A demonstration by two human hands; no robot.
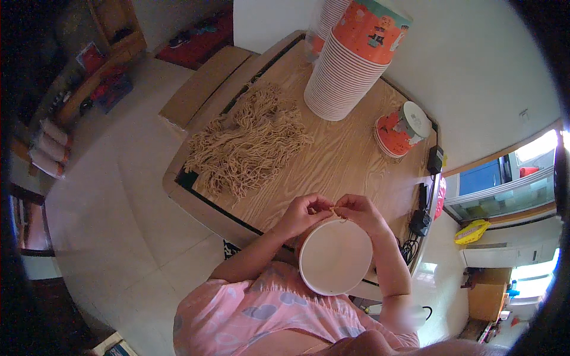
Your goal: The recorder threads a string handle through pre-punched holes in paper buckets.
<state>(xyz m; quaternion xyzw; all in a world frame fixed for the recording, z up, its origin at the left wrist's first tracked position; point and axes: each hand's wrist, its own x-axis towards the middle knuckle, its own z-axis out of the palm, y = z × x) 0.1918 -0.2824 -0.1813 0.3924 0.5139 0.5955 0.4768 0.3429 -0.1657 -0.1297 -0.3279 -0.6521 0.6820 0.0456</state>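
Your left hand (304, 213) and right hand (362, 213) nearly met mid-frame, fingertips pinched together on a thin tan cord (334, 209) running crosswise between them, neither hand nearer; the round, white-lined bucket (336, 258) sat just below, and the heap of crinkled tan cords (249, 142) lay upper left on the wood-grain table (332, 157), pale tiled floor (142, 196) at left
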